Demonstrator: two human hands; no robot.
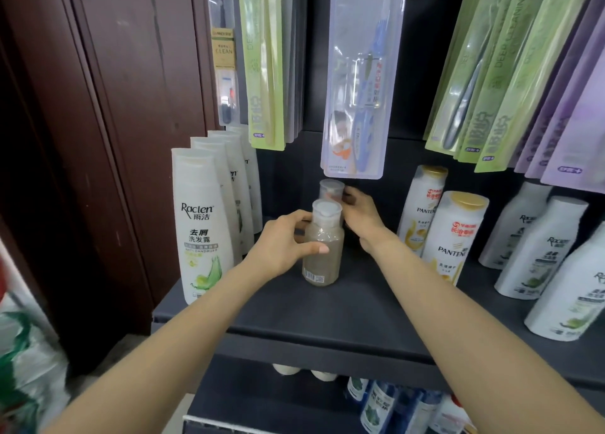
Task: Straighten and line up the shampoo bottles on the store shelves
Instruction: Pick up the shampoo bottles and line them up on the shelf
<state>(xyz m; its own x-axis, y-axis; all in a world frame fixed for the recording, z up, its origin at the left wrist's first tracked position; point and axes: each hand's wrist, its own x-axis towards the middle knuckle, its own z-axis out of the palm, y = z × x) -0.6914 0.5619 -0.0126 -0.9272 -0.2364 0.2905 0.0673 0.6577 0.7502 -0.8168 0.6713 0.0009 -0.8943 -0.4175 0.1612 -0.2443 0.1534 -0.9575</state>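
Observation:
Two brownish bottles with clear caps stand one behind the other in the middle of the dark shelf [327, 316]. My left hand [281, 247] grips the front brown bottle [322, 257] around its shoulder, thumb across its front. My right hand [360, 217] holds the rear brown bottle [331, 189] at its cap from the right; its body is hidden behind the front one. A row of white Raclen bottles [203, 224] stands at the left. Two white Pantene bottles [455, 237] with gold caps stand at the right.
More white Raclen bottles [540, 247] line the far right of the shelf. Packaged toothbrushes [357, 83] hang just above the brown bottles. A brown wooden panel [114, 106] borders the left. Bottles fill the lower shelf [393, 404].

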